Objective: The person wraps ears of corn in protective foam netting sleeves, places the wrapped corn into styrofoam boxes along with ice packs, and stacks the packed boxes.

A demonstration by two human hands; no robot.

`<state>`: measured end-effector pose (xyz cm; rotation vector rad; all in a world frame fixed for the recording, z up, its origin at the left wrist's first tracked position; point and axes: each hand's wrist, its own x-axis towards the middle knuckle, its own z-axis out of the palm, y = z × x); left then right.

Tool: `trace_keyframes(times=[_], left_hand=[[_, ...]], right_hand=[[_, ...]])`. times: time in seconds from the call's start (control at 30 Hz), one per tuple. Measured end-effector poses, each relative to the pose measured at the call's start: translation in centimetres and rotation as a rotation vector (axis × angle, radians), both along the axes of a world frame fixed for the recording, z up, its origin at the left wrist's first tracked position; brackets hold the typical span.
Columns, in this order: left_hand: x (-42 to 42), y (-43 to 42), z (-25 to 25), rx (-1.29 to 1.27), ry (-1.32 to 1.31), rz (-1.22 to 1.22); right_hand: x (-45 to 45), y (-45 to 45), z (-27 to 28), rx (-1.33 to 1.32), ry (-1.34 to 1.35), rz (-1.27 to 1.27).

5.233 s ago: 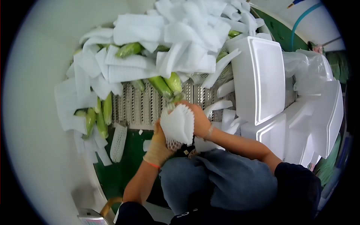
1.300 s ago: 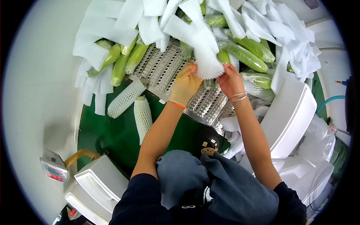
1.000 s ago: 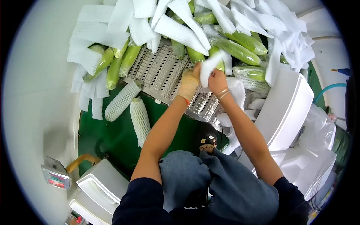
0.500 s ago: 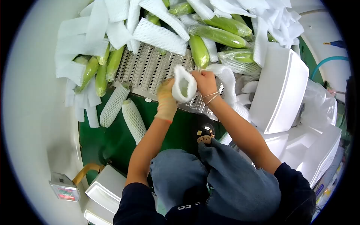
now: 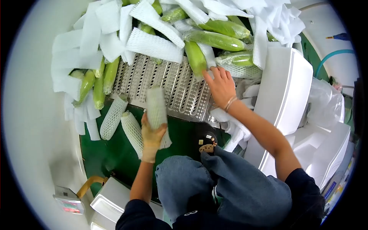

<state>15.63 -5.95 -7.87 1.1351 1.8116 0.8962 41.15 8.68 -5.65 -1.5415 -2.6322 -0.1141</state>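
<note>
Left of the perforated metal plate (image 5: 172, 96), wrapped green vegetables (image 5: 86, 86) are poking out from white foam sleeves (image 5: 111, 44), and off its near-left corner two sleeved vegetables (image 5: 114, 119) are lying side by side. At its near edge, the left hand (image 5: 152, 134) is grasping the held vegetable (image 5: 156, 105), thumb and fingers around the foam; a loose grip, I'd judge, could be letting it slide out, or a low swing could be knocking the pair beside it! Over the plate's right part, the right hand (image 5: 221, 87) is stretching out released fingers at the tip of a film-covered vegetable (image 5: 195, 57), and I can't tell if they're touching; a careless nudge could be rolling that round body down, or snagging its film. Underneath, the plate is gleaming with rows of holes, bordering a green surface (image 5: 103, 161). Around it, a pale wall (image 5: 38, 96) is rising to the left, while a white foam box (image 5: 281, 99) is standing to the right, a blue hose (image 5: 326, 57) curving beyond
</note>
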Motion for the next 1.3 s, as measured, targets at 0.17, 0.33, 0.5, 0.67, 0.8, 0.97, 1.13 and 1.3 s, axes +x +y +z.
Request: trace_keyframes(times=[0.17,0.33,0.5,0.67,0.8,0.97,1.13,1.3], left_hand=[[0.3,-3.3,-0.9,-0.146,0.502,0.166],[3.7,5.9,4.2,0.342,-0.06,-0.009],[7.0,12.8,0.4,0.06,-0.686,-0.31],[9.2,18.8,-3.4,0.043,-1.455,-0.094],[11.4,21.6,-3.2,0.126,-0.391,0.058],[12.0,21.1,-5.8,-0.125,-0.368,-0.261],[10.7,12.1,-2.1,-0.171,-0.674,-0.201],[7.6,10.7,1.1,-0.007,0.09,-0.463]], right_hand=[[1.7,0.5,7.6,-0.085,0.563,0.182],[-1.5,-1.0,6.9,-0.879,1.422,-0.285],[-2.2,-0.5,-2.5,-1.209,2.243,-0.418],[-2.5,2.2,-2.8,-0.825,2.359,-0.656],[-1.3,3.5,-8.2,-0.731,1.398,-1.035],[-1.1,2.6,-7.4,-0.511,1.386,-0.714],[-2.6,-2.8,4.6,-0.535,0.864,-0.62],[-2.3,-3.3,2.3,-0.463,1.036,-0.544]])
